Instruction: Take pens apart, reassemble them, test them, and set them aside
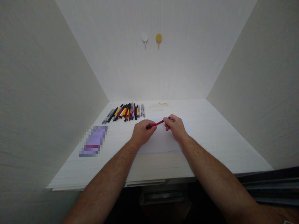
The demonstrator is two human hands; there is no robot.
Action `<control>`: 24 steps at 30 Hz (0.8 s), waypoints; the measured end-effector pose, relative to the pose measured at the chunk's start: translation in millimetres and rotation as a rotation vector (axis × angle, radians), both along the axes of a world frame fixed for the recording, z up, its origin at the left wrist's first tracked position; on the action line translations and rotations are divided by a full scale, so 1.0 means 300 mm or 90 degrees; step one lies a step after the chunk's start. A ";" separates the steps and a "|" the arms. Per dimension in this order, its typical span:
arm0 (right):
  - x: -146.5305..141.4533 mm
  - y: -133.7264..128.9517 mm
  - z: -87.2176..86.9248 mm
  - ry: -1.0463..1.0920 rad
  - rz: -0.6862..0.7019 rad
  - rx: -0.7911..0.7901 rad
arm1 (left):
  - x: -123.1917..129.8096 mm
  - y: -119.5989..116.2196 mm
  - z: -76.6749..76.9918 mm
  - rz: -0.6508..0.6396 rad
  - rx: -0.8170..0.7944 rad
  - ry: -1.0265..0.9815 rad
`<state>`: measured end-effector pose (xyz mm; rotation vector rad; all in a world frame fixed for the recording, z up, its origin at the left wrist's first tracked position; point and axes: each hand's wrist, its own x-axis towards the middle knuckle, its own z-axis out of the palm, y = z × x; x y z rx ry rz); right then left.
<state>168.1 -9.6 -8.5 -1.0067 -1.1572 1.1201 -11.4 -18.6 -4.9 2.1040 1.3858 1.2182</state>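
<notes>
A red pen [159, 123] with black ends is held level between my two hands, above a sheet of white paper [161, 143]. My left hand [142, 132] is closed round its left end. The thumb and fingers of my right hand [174, 126] pinch the black part near its right end. To the left and behind my hands, several pens [127, 112] lie side by side in a row on the table. They are red, yellow, black, blue and clear.
A blurred purple rectangular item [94, 140] lies at the table's left. White walls enclose the white table [217, 140] at the back and sides. On the back wall hang a white hook [144, 38] and a yellow hook [158, 38]. A brownish mark [162, 104] shows near the back edge.
</notes>
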 end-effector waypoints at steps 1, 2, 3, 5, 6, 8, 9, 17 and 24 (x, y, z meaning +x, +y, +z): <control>0.000 0.002 -0.002 0.008 0.000 0.000 | 0.000 0.000 -0.001 -0.001 -0.001 -0.001; 0.001 0.003 -0.004 0.021 0.004 -0.001 | 0.000 0.001 -0.001 -0.004 -0.010 -0.007; 0.001 0.004 -0.006 0.037 0.009 -0.003 | 0.000 0.001 -0.001 -0.008 -0.024 -0.015; 0.004 0.005 -0.007 0.071 0.023 -0.008 | -0.001 0.002 -0.002 -0.022 -0.059 -0.031; 0.006 0.005 -0.007 0.082 0.029 -0.011 | -0.002 0.002 -0.004 -0.029 -0.073 -0.033; 0.009 0.006 -0.007 0.091 0.036 -0.014 | -0.004 0.004 -0.007 -0.044 -0.088 -0.029; 0.010 0.007 -0.008 0.089 0.035 -0.013 | -0.005 0.005 -0.008 -0.049 -0.091 -0.028; 0.006 0.011 -0.012 0.070 0.013 -0.018 | 0.001 0.007 -0.007 -0.043 -0.102 -0.077; 0.006 0.012 -0.016 0.050 0.006 -0.016 | -0.003 0.003 -0.005 -0.030 -0.037 -0.048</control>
